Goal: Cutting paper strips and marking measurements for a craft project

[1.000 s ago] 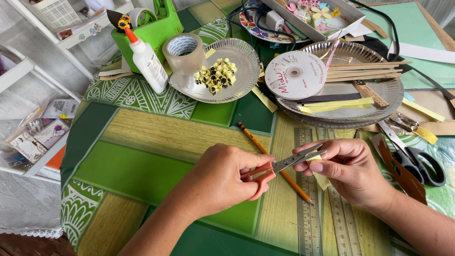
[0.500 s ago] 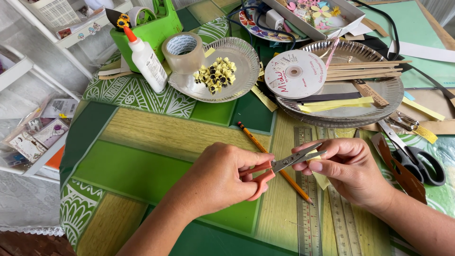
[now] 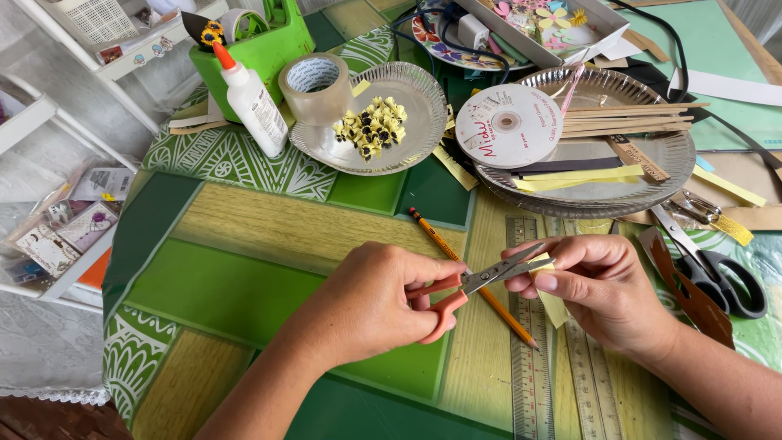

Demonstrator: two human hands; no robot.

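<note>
— Snipping entry: left hand (image 3: 371, 305) grips orange thread snips (image 3: 472, 285); right hand (image 3: 599, 289) pinches pale yellow paper strip (image 3: 552, 303) over the rulers (image 3: 529, 367).
— Risk?
— Blades could nick nearby fingertips (image 3: 547, 282).

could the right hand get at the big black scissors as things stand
Probably not right away: the right hand is pinching a yellow paper strip. The black scissors lie uncovered just beside it.

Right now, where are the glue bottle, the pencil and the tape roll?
glue bottle (image 3: 257, 110): head view, on its white body.
pencil (image 3: 436, 236): head view, on its orange shaft.
tape roll (image 3: 314, 91): head view, on its outer side.
</note>
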